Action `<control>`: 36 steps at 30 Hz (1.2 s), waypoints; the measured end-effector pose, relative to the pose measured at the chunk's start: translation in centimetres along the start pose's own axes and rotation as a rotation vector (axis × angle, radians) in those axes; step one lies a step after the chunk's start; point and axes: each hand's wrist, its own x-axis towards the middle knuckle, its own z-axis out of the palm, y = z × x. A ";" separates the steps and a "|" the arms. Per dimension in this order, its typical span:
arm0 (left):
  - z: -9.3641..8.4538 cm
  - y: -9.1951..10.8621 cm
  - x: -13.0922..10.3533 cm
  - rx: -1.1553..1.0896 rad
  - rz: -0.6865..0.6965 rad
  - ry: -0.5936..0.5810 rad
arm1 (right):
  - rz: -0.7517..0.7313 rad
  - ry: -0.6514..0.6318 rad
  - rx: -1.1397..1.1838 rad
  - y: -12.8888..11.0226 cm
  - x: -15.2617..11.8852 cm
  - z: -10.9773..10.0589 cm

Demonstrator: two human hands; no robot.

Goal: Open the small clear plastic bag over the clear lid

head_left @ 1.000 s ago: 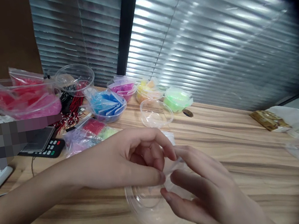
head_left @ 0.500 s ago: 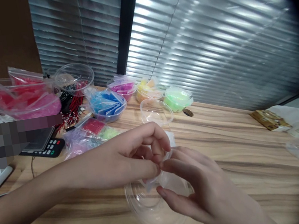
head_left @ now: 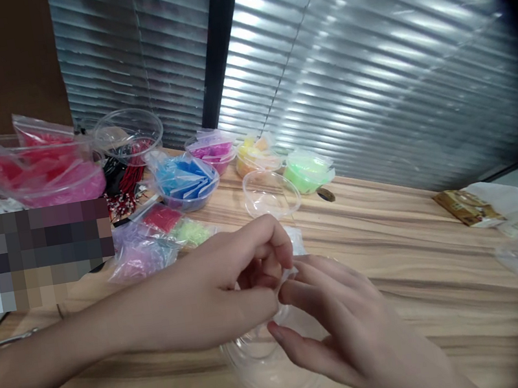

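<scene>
Both hands, left (head_left: 215,292) and right (head_left: 339,325), pinched together on small clear bag (head_left: 288,276) above clear bowl (head_left: 267,366); flimsy film likely to slip, spilling toward 6 o'clock.

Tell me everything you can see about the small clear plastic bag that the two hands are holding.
The small clear plastic bag is thin, see-through and crumpled, and only a sliver shows between the fingers. Whether anything is inside cannot be told. The left hand pinches its upper edge between thumb and forefinger, and the right hand pinches it from the other side. It hangs just above a clear round plastic bowl that stands on the wooden table.
</scene>
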 end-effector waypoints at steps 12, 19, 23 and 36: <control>-0.1 0.4 0.4 0.247 0.160 0.180 | -0.036 0.029 -0.051 0.3 -0.2 0.0; -0.3 0.5 0.3 0.507 0.215 0.171 | -0.007 -0.028 -0.042 0.0 -0.4 0.0; 0.0 0.1 0.2 0.650 0.197 0.122 | -0.016 -0.041 -0.051 0.2 -0.3 0.3; -1.7 -0.4 0.9 0.638 0.550 0.000 | 0.109 0.003 0.122 0.2 -0.8 -1.0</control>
